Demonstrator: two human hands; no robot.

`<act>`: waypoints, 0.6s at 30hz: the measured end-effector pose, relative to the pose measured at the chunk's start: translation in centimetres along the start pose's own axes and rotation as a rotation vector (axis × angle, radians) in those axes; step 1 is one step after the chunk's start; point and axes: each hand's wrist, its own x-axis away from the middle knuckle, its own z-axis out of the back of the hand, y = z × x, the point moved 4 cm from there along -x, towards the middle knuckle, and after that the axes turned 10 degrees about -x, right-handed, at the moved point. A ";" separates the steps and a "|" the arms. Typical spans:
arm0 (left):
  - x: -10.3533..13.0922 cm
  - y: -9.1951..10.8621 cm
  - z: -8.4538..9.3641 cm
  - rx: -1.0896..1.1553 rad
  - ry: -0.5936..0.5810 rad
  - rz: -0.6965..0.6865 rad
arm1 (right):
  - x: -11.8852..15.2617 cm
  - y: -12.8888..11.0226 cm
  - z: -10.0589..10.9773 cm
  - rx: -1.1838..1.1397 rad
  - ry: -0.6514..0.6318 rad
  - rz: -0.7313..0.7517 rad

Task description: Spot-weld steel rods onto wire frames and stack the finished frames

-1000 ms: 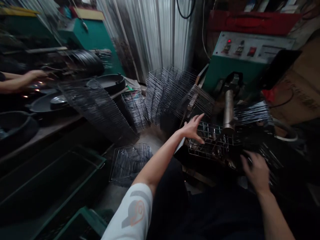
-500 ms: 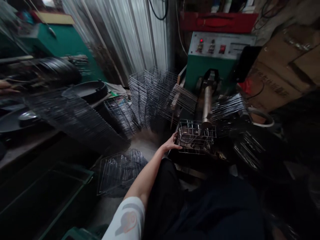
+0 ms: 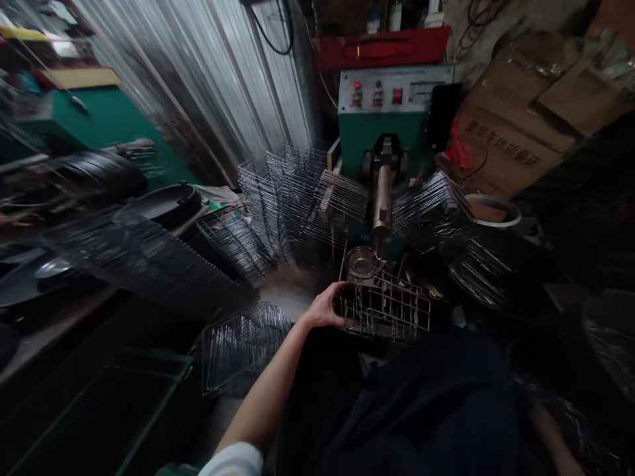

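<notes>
My left hand (image 3: 325, 307) is closed around the left end of a small wire basket (image 3: 391, 311), thumb on the near side. The basket is tilted in front of my body, just below the welding machine's metal arm (image 3: 381, 201). Behind its left rim sits a round metal cup-like part (image 3: 362, 263). At the lower right, part of my right arm (image 3: 550, 430) shows, reaching down beside a pile of thin wire pieces; its fingers are too dark to make out.
The green machine (image 3: 387, 142) has a panel with a lit red lamp. Stacked wire baskets (image 3: 282, 198) stand to the left, wire grids (image 3: 426, 201) to the right. A cardboard box (image 3: 516, 139) and a white bucket (image 3: 496, 211) are at the right.
The wire basket has come away from the machine's arm, toward my body, with my left hand still on it. The view has swung right. Part of my right arm now shows at lower right.
</notes>
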 end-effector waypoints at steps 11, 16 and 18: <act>-3.4 7.7 -0.5 -0.465 0.013 -0.026 | 1.2 5.4 3.9 0.036 -0.041 -0.415; -3.2 8.9 -0.2 -0.485 0.063 -0.039 | 0.9 -3.7 5.6 -0.436 0.229 -0.270; -3.1 9.7 0.0 -0.478 0.083 -0.050 | 0.3 -10.4 4.0 -0.679 0.073 -0.166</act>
